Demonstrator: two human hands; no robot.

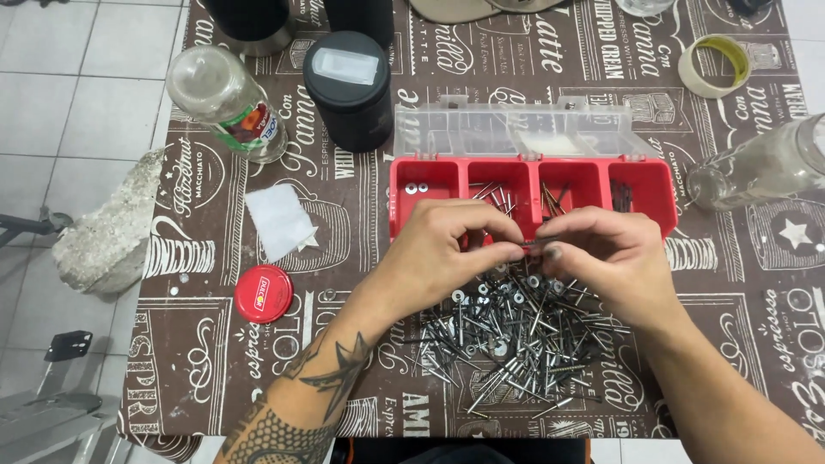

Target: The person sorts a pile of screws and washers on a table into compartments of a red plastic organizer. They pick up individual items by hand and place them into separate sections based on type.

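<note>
One small dark metal screw (534, 244) is pinched between the fingertips of the left hand (447, 249) and the right hand (601, 253), above one heap of loose steel screws and washers (507, 339) on the patterned brown desk (198, 344). Just beyond lies one red plastic four-compartment organiser box (430, 185). Two clear glass bottles (228, 103) lie far left and far right.

A table (198, 361) covered by a brown cloth with white printed lettering is occupying most of the view. Pale grey floor tiles (77, 94) are showing at the left edge and top right corner. A rough grey stone block (107, 228) is resting against the table's left edge. Even light is falling across all surfaces.
</note>
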